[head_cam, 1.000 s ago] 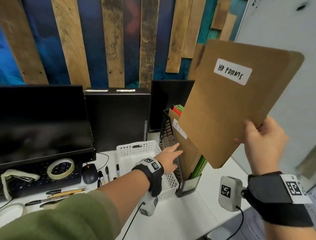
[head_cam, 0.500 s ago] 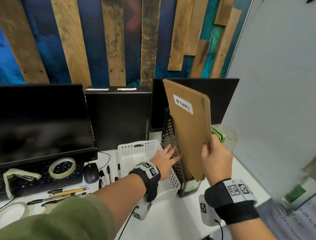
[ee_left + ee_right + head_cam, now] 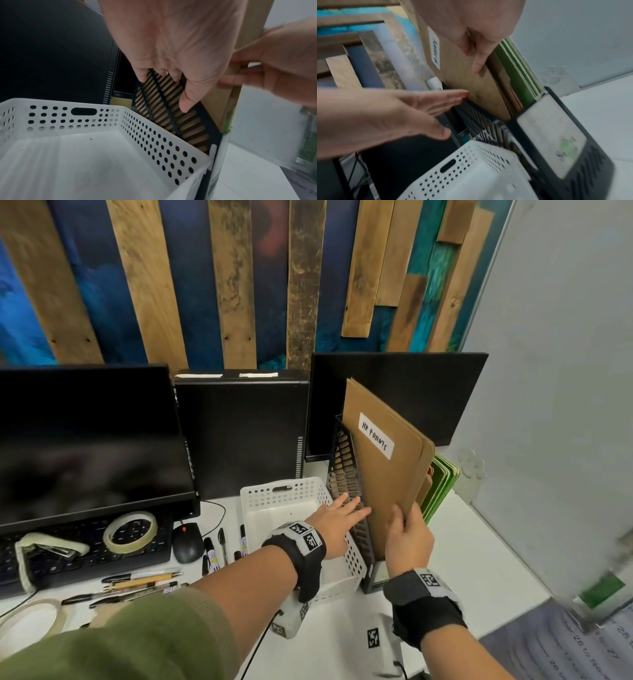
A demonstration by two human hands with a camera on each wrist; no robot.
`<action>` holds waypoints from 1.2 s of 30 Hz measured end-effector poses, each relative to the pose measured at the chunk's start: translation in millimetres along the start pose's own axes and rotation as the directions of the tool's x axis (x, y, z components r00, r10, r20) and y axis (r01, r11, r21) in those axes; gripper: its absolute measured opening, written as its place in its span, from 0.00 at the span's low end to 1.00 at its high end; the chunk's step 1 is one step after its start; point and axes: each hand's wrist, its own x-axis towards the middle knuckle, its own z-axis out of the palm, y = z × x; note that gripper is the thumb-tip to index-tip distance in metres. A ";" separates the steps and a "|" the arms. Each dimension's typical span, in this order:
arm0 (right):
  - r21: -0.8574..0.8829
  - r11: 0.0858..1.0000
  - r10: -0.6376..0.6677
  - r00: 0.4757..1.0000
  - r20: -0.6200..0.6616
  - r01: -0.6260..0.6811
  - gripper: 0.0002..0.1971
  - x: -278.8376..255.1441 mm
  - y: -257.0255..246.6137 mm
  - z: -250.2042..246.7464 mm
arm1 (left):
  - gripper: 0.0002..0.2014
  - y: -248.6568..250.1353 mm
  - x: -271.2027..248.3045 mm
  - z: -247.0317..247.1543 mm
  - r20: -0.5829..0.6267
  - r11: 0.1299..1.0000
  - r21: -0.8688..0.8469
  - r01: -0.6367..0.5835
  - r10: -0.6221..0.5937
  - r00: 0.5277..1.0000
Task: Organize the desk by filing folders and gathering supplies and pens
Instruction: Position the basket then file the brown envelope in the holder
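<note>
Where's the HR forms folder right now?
In the head view, right of centre: the HR forms folder stands in the black file holder, gripped by the right hand, beside the white basket.

A white desk (image 3: 472, 546) carries everything here. Take the white perforated basket (image 3: 274, 501) as the marker. Touching its right side stands a black slotted file holder (image 3: 346, 474). Behind the basket a black computer tower (image 3: 239, 433) stands upright, and a dark monitor (image 3: 85, 440) sits to its left. Left of the basket lie a few markers (image 3: 244, 539), then a black mouse (image 3: 186, 542), then a black keyboard (image 3: 85, 556) farther left. Nearer than the keyboard lie several pens (image 3: 144, 578), and a roll of tape (image 3: 30, 619) lies at the desk's left edge.
</note>
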 end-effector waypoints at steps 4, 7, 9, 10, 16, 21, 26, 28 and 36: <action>-0.222 0.974 0.069 0.994 0.090 -0.048 0.09 -2.1 10.7 3.8 | 0.42 0.5 -1.2 -1.7 0.012 1.000 -0.021 0.009 -0.009 1.000; -0.382 0.919 0.176 0.971 0.164 -0.101 0.12 6.6 6.5 0.5 | 0.42 1.7 -0.5 -1.2 0.013 0.999 -0.036 0.019 -0.019 1.000; -0.465 0.878 0.246 0.942 0.230 -0.116 0.12 10.6 4.6 -2.5 | 0.42 3.0 -0.8 -0.6 0.014 0.998 -0.048 0.032 -0.031 0.999; -0.514 0.851 0.283 0.919 0.275 -0.108 0.12 10.8 3.7 -3.9 | 0.42 3.4 -1.2 -0.3 0.012 0.998 -0.054 0.038 -0.037 0.999; -0.484 0.873 0.224 0.926 0.305 -0.052 0.14 -1.5 -3.7 -6.6 | 0.41 7.0 -5.4 -0.6 0.015 0.994 -0.099 0.055 -0.053 0.998; -0.178 0.972 -0.141 0.987 0.075 0.153 0.32 -1.1 -35.6 -20.3 | 0.40 9.3 -10.8 3.5 -0.036 0.994 -0.104 0.028 -0.032 0.999; -0.319 0.911 -0.232 0.964 0.131 0.262 0.30 16.2 -46.9 -21.5 | 0.36 14.3 -20.5 -1.1 -0.126 0.992 -0.122 0.017 -0.033 0.991; -0.332 0.906 -0.241 0.965 0.105 0.262 0.29 14.2 -53.8 -24.3 | 0.33 13.8 -26.5 -4.0 -0.182 0.990 -0.133 0.046 -0.070 0.981; -0.174 0.870 -0.328 0.804 0.496 0.462 0.09 -18.2 -67.6 -2.7 | 0.17 -8.4 -63.1 5.2 -0.352 0.943 -0.157 0.294 -0.332 0.875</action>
